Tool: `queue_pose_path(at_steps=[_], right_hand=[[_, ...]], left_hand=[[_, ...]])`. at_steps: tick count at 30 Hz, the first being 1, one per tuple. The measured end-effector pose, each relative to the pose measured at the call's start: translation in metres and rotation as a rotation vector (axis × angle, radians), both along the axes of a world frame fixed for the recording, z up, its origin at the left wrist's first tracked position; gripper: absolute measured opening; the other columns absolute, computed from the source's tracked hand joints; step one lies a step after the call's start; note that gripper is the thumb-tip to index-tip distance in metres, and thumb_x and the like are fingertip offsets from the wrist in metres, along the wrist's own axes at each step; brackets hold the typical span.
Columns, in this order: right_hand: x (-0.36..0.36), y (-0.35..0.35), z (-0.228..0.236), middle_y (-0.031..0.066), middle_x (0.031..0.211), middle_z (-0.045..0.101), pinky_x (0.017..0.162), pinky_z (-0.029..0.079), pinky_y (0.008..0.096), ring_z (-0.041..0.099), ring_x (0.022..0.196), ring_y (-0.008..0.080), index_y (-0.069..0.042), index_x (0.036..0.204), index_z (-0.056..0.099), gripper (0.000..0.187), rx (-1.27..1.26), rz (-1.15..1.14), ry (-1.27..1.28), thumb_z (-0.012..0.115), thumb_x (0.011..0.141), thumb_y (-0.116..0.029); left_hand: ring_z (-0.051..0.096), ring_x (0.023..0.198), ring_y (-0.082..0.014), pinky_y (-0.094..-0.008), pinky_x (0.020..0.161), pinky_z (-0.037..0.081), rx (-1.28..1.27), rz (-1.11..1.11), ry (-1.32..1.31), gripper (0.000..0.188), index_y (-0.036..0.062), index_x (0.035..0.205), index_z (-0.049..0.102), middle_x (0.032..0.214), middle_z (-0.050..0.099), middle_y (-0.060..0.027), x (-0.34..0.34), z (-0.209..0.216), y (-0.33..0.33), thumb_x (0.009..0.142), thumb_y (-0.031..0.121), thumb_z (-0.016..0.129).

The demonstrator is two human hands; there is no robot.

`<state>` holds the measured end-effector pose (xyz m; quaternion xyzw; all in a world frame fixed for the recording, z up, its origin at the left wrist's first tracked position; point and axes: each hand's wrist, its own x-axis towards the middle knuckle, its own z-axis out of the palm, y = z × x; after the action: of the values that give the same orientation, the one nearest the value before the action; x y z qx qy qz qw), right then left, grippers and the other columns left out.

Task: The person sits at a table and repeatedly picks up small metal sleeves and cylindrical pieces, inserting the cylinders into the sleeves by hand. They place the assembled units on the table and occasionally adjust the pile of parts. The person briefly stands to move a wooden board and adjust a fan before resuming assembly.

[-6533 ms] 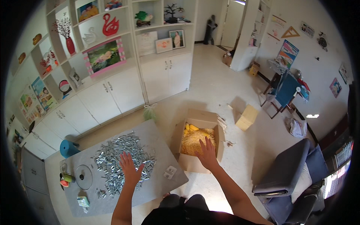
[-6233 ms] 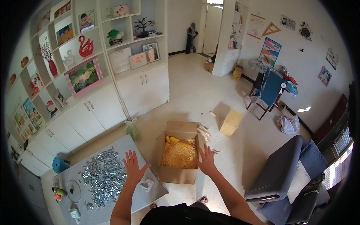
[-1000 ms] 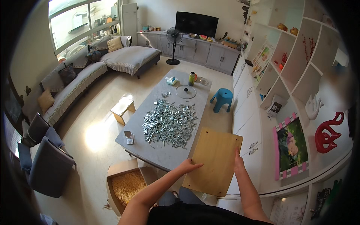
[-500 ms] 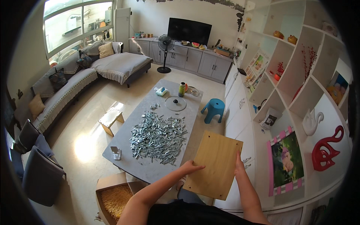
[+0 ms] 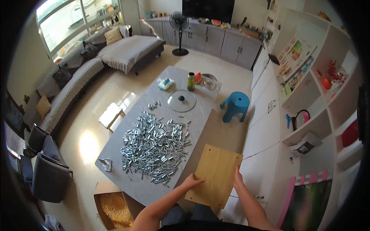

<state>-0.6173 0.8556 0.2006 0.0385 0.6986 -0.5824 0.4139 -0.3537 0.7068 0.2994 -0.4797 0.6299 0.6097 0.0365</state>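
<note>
A rectangular light wooden board (image 5: 215, 173) with a dark dot at each corner is held in front of me, to the right of the table's near end. My left hand (image 5: 193, 182) grips its left edge, the thumb lying on the upper face. Along the right edge, my right hand (image 5: 237, 178) is closed on it, fingers mostly hidden behind. What lies under the board cannot be seen. Many small shiny metal cylinders (image 5: 154, 146) form a loose heap on the grey table (image 5: 135, 109), left of the board.
The table also bears a glass pot lid (image 5: 181, 104), a green bottle (image 5: 190, 82), a wipes pack (image 5: 165, 84) and a phone stand (image 5: 106, 164). A blue stool (image 5: 238, 106) stands at its right, a low bench (image 5: 111, 114) at its left. White cabinets (image 5: 256, 169) line my right; a grain-filled cardboard box (image 5: 99, 198) sits near left.
My view has tilted downward and shifted, so the table appears larger. Both hands keep hold of the wooden board, which now sits slightly lower and further left in the picture.
</note>
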Motion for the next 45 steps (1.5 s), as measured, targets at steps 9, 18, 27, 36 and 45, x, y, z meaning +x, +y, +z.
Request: queue_pose_path(at_steps=[9,18,27,36,45], right_hand=[[-0.077,0.012,-0.154,0.0123,0.123,0.053,0.091,0.040,0.0325,0.050,0.111,0.0218,0.001,0.122,0.051,0.066,0.300,-0.035,0.021,0.050,0.086,-0.054],[-0.102,0.017,-0.242,0.0063,0.105,0.058,0.079,0.044,0.0294,0.055,0.091,0.0162,-0.001,0.114,0.053,0.036,0.143,-0.115,-0.006,0.058,0.087,-0.025],[-0.132,0.040,-0.368,0.0048,0.102,0.059,0.078,0.044,0.0288,0.055,0.091,0.0152,-0.002,0.113,0.053,0.033,0.199,-0.120,0.039,0.059,0.086,-0.020],[-0.145,0.044,-0.385,0.0120,0.109,0.058,0.086,0.044,0.0329,0.056,0.100,0.0225,0.001,0.120,0.048,0.050,0.443,-0.002,0.177,0.065,0.079,-0.022],[-0.064,-0.035,-0.298,0.0205,0.129,0.046,0.100,0.035,0.0360,0.044,0.120,0.0307,0.003,0.126,0.044,0.060,0.540,0.448,0.445,0.069,0.076,-0.020]], left_hand=[[0.056,0.105,-0.0290,-0.0346,0.088,0.045,0.218,0.130,0.004,0.071,-0.0039,0.124,0.043,0.113,0.057,-0.0201,-0.087,-0.221,0.007,0.064,0.024,0.069],[0.060,0.092,-0.0255,-0.0320,0.078,0.048,0.394,0.109,-0.010,0.063,-0.0035,0.123,0.042,0.106,0.060,-0.0167,-0.145,-0.344,0.015,0.065,0.008,0.063],[0.056,0.094,-0.0280,-0.0322,0.078,0.045,0.589,-0.036,-0.225,0.073,0.0078,0.139,0.028,0.110,0.056,-0.0168,-0.189,-0.409,0.005,0.071,0.005,0.055],[0.040,0.122,-0.0282,-0.0327,0.097,0.034,0.571,-0.258,-0.021,0.072,0.0049,0.141,0.022,0.134,0.041,-0.0165,-0.201,-0.399,0.017,0.076,0.005,0.051],[0.039,0.123,-0.0364,-0.0398,0.101,0.035,-0.112,-0.043,0.171,0.055,0.0008,0.128,0.042,0.132,0.041,-0.0242,-0.116,-0.317,0.017,0.075,0.008,0.055]])
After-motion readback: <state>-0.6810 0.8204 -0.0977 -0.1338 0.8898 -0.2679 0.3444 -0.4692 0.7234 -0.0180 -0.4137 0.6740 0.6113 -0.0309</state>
